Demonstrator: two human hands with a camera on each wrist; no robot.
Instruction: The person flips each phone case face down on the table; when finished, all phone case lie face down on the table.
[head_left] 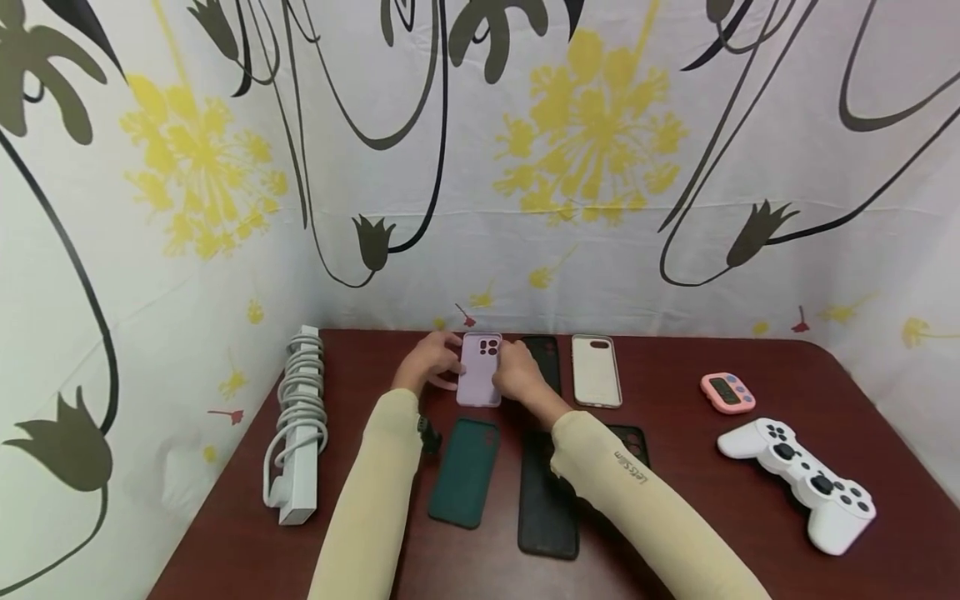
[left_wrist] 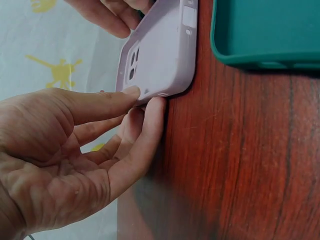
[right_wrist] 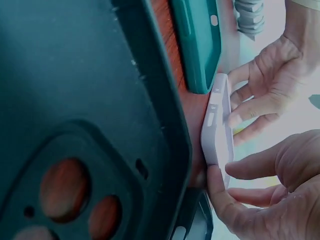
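A lilac phone case [head_left: 480,367] lies at the back of the dark red table [head_left: 675,517], camera cutouts facing up. My left hand [head_left: 448,365] pinches its left edge, thumb [left_wrist: 131,91] on top and a finger [left_wrist: 151,114] under the rim. My right hand [head_left: 501,377] pinches the opposite edge of the lilac case [right_wrist: 218,125] between thumb and finger. In the left wrist view the lilac case [left_wrist: 162,55] looks tilted, one side lifted off the wood.
A dark green case [head_left: 465,471] and a black case [head_left: 547,508] lie nearer me. Another black case [head_left: 542,354] and a cream case [head_left: 596,369] lie at the back. Right: pink timer [head_left: 727,392], white game controller [head_left: 798,479]. Left: power strip [head_left: 300,425].
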